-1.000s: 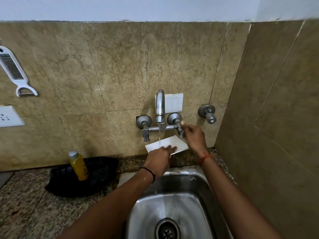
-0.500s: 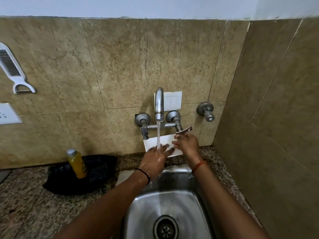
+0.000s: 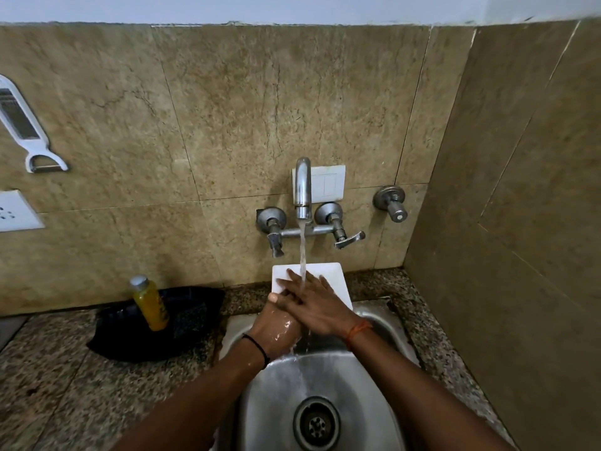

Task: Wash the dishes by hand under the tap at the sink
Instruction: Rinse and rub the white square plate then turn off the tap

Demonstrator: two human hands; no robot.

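A white square plate (image 3: 335, 281) is held tilted over the back of the steel sink (image 3: 283, 392), under the tap (image 3: 303, 190). Water runs from the spout onto the plate and my hands. My left hand (image 3: 276, 323) grips the plate's near left edge, thumb on top. My right hand (image 3: 317, 301) lies flat on the plate's face with fingers spread, crossing over the left hand. The tap's right lever (image 3: 349, 239) points out to the right.
A yellow bottle (image 3: 150, 304) stands on a black cloth (image 3: 156, 323) on the speckled counter, left of the sink. A white peeler (image 3: 26, 125) and a socket (image 3: 16, 211) are on the left wall. A tiled side wall (image 3: 504, 222) closes the right.
My right hand left the tap's right lever and came down onto the plate. The trickle became a full stream. The plate now lies flatter under the water.
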